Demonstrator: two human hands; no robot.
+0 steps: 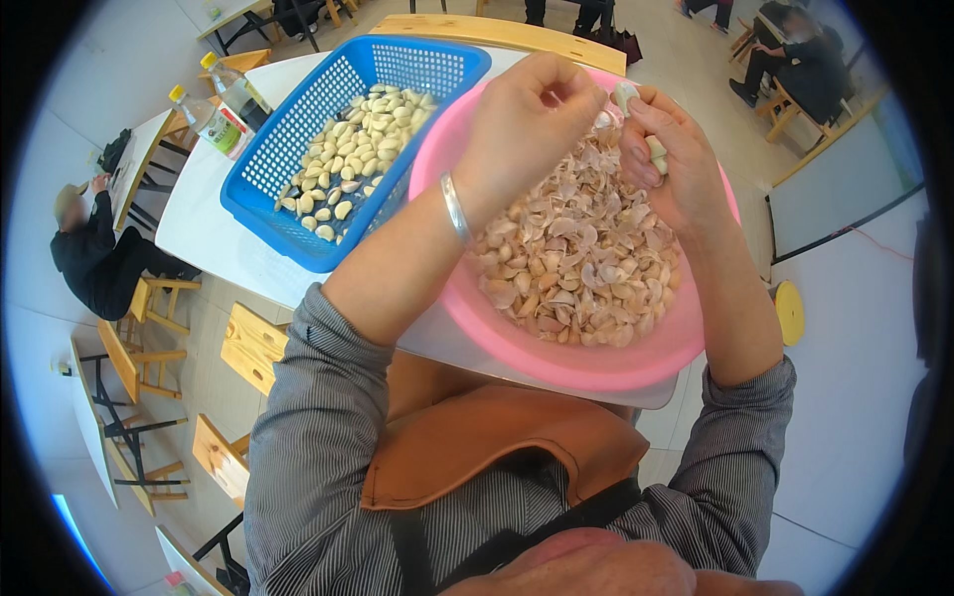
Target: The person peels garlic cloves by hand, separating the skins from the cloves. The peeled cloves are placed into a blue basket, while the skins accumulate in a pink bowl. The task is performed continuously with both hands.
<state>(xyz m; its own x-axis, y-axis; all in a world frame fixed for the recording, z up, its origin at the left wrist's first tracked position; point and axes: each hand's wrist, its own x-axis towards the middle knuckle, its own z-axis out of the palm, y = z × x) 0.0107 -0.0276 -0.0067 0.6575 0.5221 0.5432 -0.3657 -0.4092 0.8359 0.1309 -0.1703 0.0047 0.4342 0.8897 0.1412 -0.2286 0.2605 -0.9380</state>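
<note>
Over a pink plastic basin [484,350], my right hand [674,153] pinches a pale garlic clove [624,97] between thumb and forefinger. Its curled fingers also keep another garlic clove [656,154] against the palm. My left hand [529,112], with a silver bangle at the wrist, has thumb and forefinger pressed together right beside the upper clove. Nothing shows clearly in its fingertips. Unpeeled cloves and loose papery garlic skins [589,261] fill much of the basin. Left of it, a blue plastic basket [298,249] contains many peeled garlic cloves [358,141].
Basin and basket stand on a white table [201,231]. Two bottles with yellow caps, one of clear liquid [212,127] and one of dark liquid [238,89], are behind the basket. A wooden bench [514,37] lies beyond. Seated people [97,253] and wooden stools [253,346] are around.
</note>
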